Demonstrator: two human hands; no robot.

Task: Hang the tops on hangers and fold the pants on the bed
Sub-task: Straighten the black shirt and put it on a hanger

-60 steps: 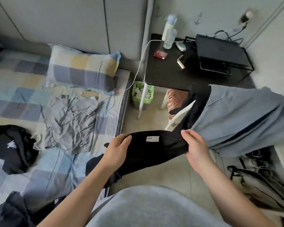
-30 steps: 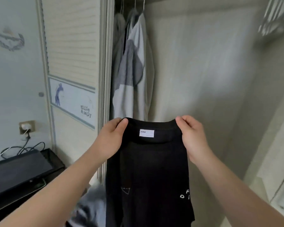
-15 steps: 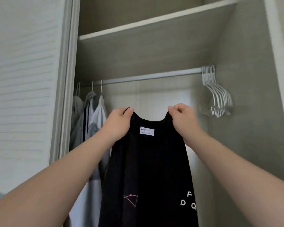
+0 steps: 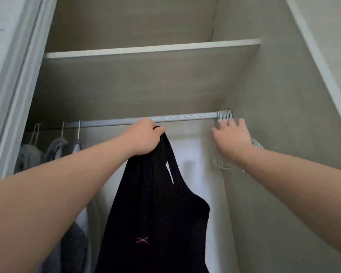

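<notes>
One black top | long axis vertical, collar up | left hand grips collar

Domestic wardrobe interior: clothes rail beneath a fixed shelf; hung garments at the rail's left end, empty white hangers (bunched together) at its right end.

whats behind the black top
Behind the black top, which the left hand holds up, the pale back wall shows at its right and hung grey clothes at its left. Whatever lies straight behind the cloth is covered.
</notes>
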